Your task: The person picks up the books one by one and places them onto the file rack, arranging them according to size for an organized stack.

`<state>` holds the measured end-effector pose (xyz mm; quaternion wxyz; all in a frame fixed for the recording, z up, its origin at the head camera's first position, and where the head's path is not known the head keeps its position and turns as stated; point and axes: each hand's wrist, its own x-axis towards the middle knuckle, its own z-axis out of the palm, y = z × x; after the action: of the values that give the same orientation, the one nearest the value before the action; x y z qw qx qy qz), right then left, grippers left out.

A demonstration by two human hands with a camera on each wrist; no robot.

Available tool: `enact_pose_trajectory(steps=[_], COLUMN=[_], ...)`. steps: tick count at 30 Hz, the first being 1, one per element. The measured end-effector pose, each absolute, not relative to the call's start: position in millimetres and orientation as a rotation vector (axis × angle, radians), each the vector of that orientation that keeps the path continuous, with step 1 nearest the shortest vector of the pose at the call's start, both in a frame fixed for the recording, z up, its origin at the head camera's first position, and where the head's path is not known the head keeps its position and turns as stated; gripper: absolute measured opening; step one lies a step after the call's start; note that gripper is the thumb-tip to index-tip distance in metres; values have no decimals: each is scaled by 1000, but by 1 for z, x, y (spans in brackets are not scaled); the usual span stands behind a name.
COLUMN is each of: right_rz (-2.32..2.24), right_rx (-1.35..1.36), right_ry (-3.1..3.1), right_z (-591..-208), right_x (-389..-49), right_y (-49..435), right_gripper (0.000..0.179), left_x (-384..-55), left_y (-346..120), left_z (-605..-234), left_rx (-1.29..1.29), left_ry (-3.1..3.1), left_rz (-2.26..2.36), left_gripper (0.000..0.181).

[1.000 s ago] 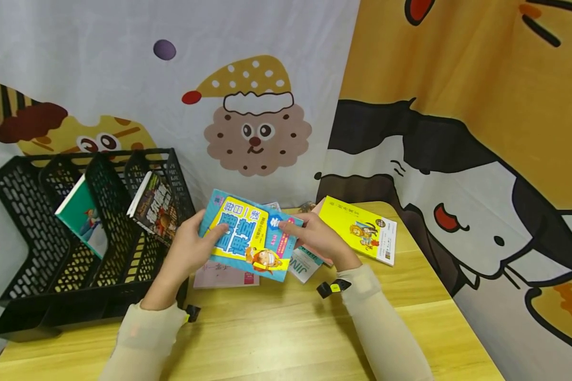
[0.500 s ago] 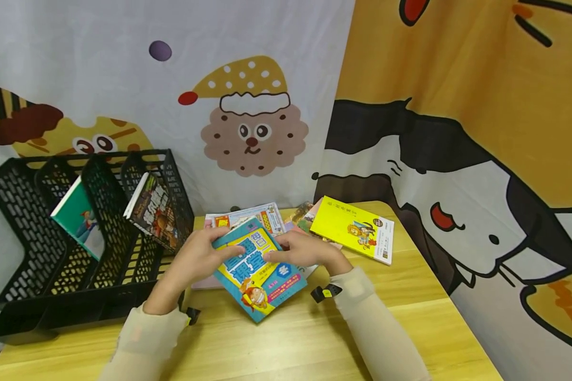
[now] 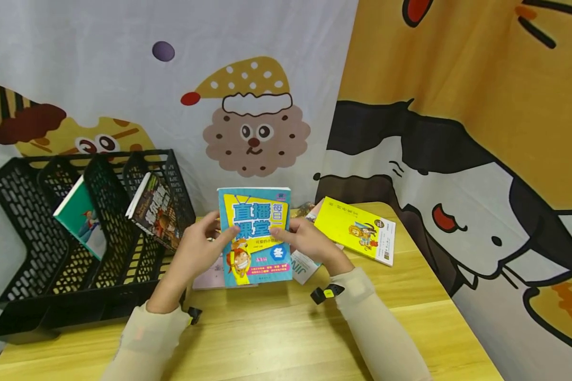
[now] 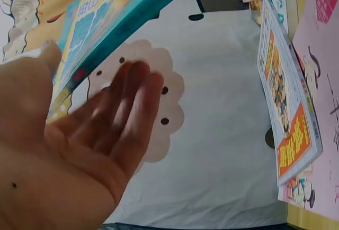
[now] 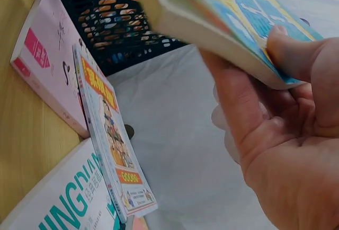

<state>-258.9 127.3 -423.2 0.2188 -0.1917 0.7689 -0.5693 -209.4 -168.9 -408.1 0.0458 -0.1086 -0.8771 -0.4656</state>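
A blue and yellow paperback book (image 3: 259,259) with a cartoon child on its cover is held up over the table. My right hand (image 3: 310,241) grips its right edge, thumb on the front cover and fingers behind, as the right wrist view also shows. My left hand (image 3: 200,248) is at the book's left edge, with the thumb overlapping the cover. In the left wrist view, the fingers (image 4: 114,129) of that hand lie loosely bent behind the book's spine, with a gap between them and the book.
At left stands a black mesh file rack (image 3: 24,296) holding a green book (image 3: 83,217) and a dark-covered book (image 3: 154,211). A yellow book (image 3: 357,230) lies at the back right. Behind the held book are a pink book (image 5: 50,60), a comic-covered book (image 5: 114,134) and a white book (image 5: 69,198).
The blue book has turned from slanted to upright, its cover now facing me, and has risen since half a second ago. Both hands have shifted along its edges.
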Motion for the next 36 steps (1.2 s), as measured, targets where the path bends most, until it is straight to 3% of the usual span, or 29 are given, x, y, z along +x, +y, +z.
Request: enact_pose_trajectory(steps=[6,21,31,36], right_rz=[-1609,-1675,-1881,-1862], right_rx=[-578,-537,-485,-488], right_ry=[2110,2060,2038,2087], right_z=[-423,-424,-426,-429], right_x=[-259,-262,-262,-262], right_y=[128,132,129,123], right_gripper=[49,49,44,46], left_x=[-208,-200,-197,-193], left_y=[-163,-166,-168,-172], left_z=[-410,-402,-397,-393], left_rx=[-506,-486,-444,-441], left_ry=[-2675,-2684,-2756,-2753], left_rz=[-1512,-1471,-1551,-1373], left_gripper=[43,35,41,43])
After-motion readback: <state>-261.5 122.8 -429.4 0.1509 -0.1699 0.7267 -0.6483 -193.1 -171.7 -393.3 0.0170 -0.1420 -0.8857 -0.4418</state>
